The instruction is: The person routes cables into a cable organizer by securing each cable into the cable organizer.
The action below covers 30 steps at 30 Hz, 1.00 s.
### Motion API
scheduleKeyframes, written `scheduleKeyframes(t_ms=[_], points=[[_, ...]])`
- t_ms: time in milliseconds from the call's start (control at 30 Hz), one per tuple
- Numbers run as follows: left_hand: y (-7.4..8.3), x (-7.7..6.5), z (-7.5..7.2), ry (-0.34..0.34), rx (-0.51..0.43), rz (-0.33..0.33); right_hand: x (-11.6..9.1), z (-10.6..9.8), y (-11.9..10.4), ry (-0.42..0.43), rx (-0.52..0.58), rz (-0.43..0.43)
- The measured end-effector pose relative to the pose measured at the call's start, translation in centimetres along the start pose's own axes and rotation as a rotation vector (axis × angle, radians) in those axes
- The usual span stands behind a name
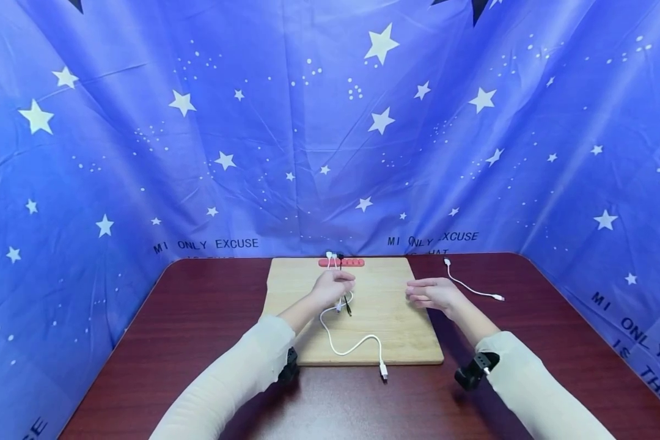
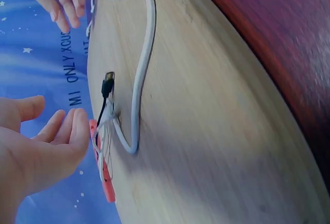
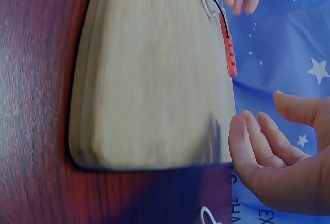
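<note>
My left hand [image 1: 330,289] hovers over the left half of a wooden board [image 1: 387,330], holding nothing, with fingers loosely bent and thumb apart in the left wrist view. Beneath and beside it lie a white cable [image 1: 338,352] and a black cable [image 2: 107,86] with a plug end. Several cables run to a red cable holder [image 1: 354,263] with slots at the board's far edge; their crossing is partly hidden by the hand. Near the board's right edge my right hand [image 1: 437,294] is held in the air, fingers relaxed, with nothing in its grasp.
On the dark red table [image 1: 209,318], another white cable [image 1: 470,288] lies right of the board. One white cable's plug [image 1: 384,371] hangs past the board's near edge. A blue starry curtain [image 1: 308,134] encloses the back and sides.
</note>
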<state>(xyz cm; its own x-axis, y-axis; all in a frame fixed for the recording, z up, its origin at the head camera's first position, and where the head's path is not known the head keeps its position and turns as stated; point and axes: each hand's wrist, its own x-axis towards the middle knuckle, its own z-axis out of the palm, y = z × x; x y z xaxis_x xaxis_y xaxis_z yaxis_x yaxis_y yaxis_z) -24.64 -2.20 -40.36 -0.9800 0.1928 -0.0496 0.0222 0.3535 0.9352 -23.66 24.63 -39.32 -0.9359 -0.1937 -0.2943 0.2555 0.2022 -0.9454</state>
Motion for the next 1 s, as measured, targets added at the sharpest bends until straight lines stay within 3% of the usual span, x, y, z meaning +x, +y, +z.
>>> scheduleKeyframes(t_ms=[233,500,833,1000], points=[[0.7,-0.1,1.6,-0.037,-0.046,-0.017,0.1,-1.5,-0.5,0.003,-0.024,0.015],[1.5,-0.6,4.1,-0.084,-0.169,-0.039,0.3,-3.7,-0.5,0.033,-0.056,0.037],[1.5,-2.0,8.5,-0.103,-0.267,-0.086,0.4,-6.2,1.5,0.074,-0.123,0.081],[2.0,-2.2,10.5,-0.117,-0.331,-0.099,1.8,-8.6,3.2,0.056,-0.092,0.052]])
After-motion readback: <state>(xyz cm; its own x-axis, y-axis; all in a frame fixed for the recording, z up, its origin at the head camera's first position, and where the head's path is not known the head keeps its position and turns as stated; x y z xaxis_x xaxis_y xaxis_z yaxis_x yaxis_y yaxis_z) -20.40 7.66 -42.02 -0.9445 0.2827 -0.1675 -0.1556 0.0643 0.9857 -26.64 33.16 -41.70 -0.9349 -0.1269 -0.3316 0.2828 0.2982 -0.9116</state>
